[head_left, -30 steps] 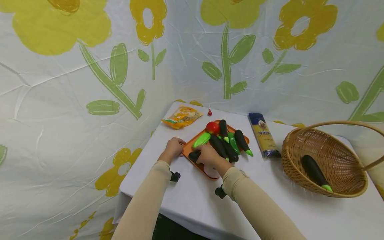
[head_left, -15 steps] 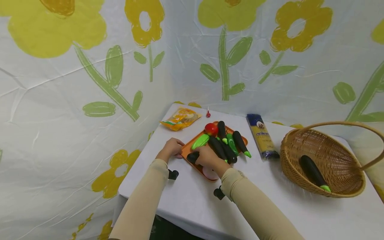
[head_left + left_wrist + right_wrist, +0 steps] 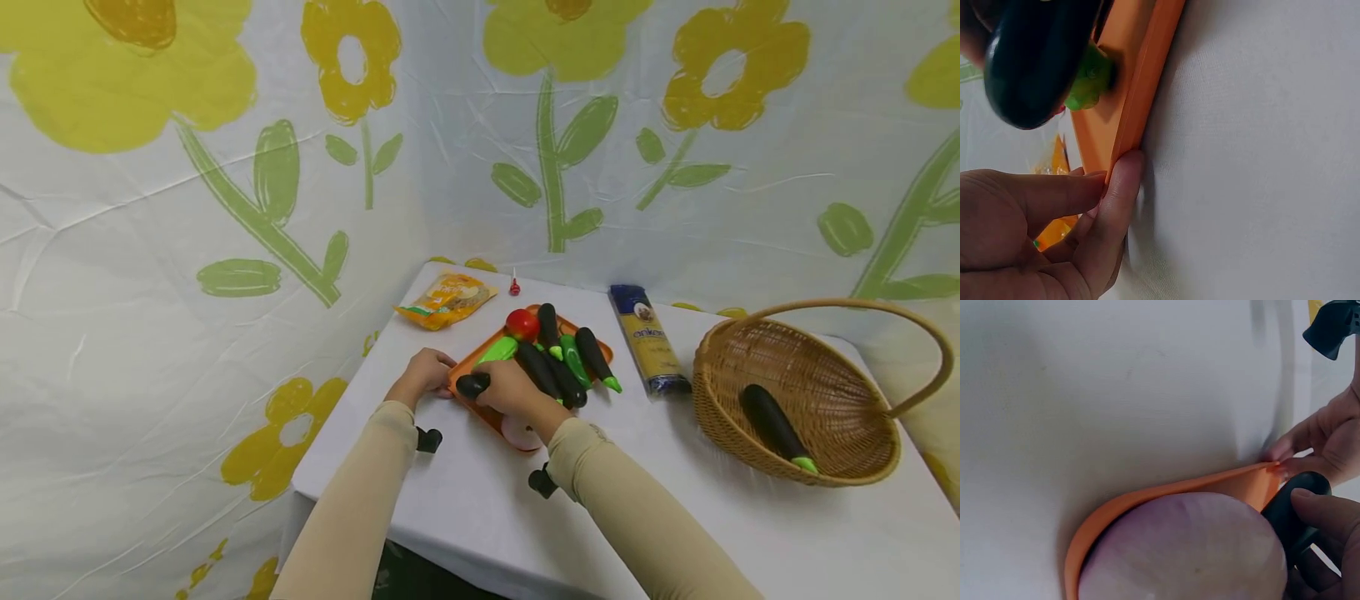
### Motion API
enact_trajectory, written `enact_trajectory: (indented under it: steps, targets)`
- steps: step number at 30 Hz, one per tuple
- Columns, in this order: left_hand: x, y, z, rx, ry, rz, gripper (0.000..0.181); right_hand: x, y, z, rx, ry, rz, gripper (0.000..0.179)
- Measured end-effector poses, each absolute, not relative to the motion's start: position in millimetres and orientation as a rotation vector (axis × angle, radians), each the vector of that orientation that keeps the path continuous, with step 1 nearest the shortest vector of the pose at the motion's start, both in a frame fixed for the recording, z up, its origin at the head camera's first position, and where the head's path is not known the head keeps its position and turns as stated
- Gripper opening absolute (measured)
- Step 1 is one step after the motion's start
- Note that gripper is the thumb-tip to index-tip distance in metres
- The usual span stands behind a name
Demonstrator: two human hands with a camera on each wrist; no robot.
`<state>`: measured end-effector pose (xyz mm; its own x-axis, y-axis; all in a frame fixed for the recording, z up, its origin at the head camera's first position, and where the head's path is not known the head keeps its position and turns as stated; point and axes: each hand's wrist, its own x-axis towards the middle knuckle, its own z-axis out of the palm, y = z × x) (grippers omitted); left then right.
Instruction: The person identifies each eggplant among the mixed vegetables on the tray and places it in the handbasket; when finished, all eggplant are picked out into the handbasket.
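Note:
My left hand (image 3: 422, 377) pinches the near left corner of an orange tray (image 3: 462, 372); in the left wrist view thumb and fingers meet at its rim (image 3: 1138, 94). In my right hand (image 3: 517, 390) is a dark eggplant (image 3: 472, 385), its rounded end poking out toward the left hand. The right wrist view shows the thumb laid along that eggplant (image 3: 1297, 509). Beneath the right hand, in the tray's near end, sits a round purple-white onion (image 3: 1191, 550). Also on the tray are a light green vegetable (image 3: 498, 351), a tomato (image 3: 522, 325), a green pepper (image 3: 573, 362) and several other eggplants (image 3: 537, 367).
A wicker basket (image 3: 720, 417) at the right holds one eggplant (image 3: 772, 421). Between basket and tray lies a blue-and-gold pasta packet (image 3: 651, 342). Behind the tray are a yellow food bag (image 3: 447, 302) and a red lollipop (image 3: 514, 287). A white cloth covers the table (image 3: 465, 500).
The eggplant in my right hand has risen slightly from the tray and moved toward the left, showing more of its end. My left hand stays at the tray corner.

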<state>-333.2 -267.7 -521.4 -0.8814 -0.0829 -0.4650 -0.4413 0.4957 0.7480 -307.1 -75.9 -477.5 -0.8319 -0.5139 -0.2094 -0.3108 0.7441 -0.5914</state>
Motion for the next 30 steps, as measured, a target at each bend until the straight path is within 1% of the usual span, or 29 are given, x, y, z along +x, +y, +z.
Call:
enact_trajectory:
  steps: [5, 20, 30]
  targets:
    - [-333, -269, -524, -0.424, 2.373, 1.358, 0.035, -304, -77, -470, -0.62, 2.596, -0.822, 0.046]
    - [-329, -267, -522, -0.395, 2.386, 1.374, 0.037, -309, -71, -446, -0.621, 2.668, -0.792, 0.04]
    - [-329, -269, -522, -0.414, 2.373, 1.364, 0.042, -311, -54, -422, -0.656, 2.733, -0.768, 0.044]
